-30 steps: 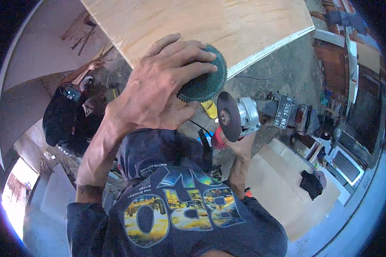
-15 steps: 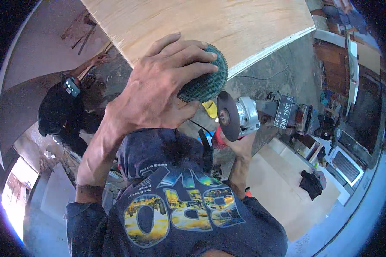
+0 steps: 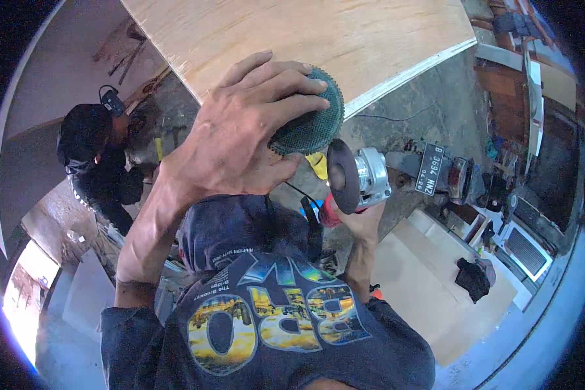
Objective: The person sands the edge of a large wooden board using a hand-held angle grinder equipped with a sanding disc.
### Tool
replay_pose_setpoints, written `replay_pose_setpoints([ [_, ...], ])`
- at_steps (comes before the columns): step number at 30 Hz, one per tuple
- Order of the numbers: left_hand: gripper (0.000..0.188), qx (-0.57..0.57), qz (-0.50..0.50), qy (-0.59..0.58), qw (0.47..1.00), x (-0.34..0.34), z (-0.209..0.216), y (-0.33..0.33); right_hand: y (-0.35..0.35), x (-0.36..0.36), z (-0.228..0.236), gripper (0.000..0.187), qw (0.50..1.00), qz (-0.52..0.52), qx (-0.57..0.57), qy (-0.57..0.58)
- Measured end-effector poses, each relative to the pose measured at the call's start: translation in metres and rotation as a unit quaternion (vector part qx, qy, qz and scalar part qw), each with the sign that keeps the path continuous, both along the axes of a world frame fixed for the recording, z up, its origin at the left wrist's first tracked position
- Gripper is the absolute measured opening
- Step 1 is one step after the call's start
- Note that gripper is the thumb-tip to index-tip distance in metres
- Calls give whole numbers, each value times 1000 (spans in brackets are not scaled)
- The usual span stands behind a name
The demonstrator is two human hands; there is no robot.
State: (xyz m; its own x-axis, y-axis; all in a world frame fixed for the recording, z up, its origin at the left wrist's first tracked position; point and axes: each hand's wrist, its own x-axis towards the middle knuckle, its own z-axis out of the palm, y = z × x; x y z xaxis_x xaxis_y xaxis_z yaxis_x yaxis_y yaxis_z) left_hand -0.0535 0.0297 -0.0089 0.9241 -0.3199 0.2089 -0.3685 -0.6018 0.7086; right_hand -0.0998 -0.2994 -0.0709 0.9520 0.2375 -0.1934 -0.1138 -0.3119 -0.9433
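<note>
My left hand (image 3: 231, 130) holds a round dark-green mesh-faced disc (image 3: 318, 117) with a toothed rim, its fingers across the face and the thumb at the lower edge. Behind that hand lies a pale plywood panel (image 3: 292, 32) with a light cut edge. My right hand (image 3: 361, 224) is closed around the red body of an angle grinder (image 3: 370, 175), just right of and below the green disc. A dark, flat disc (image 3: 341, 175) is fitted to the grinder's silver head and faces left. Part of the grinder's body is hidden by my fingers.
At the left a person in black (image 3: 97, 156) with a cap bends low beside a power tool (image 3: 112, 101). A motorcycle's rear end with a number plate (image 3: 430, 169) stands to the right. Pale boards (image 3: 429, 279) carry a dark cloth (image 3: 472, 281). A cable (image 3: 396, 118) crosses the floor.
The grinder has shifted slightly left and its disc has turned a little. The person at the left has changed posture, and the tool there has moved up. My left hand barely differs.
</note>
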Motion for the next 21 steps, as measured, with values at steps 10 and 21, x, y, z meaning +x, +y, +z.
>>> replay_pose_setpoints([
  [10,69,-6,-4,0,1000,1,2,4,11,7,18,92,999,-28,10,32],
  [21,68,-5,-8,6,1000,4,2,4,3,7,10,96,997,-32,-28,61],
])
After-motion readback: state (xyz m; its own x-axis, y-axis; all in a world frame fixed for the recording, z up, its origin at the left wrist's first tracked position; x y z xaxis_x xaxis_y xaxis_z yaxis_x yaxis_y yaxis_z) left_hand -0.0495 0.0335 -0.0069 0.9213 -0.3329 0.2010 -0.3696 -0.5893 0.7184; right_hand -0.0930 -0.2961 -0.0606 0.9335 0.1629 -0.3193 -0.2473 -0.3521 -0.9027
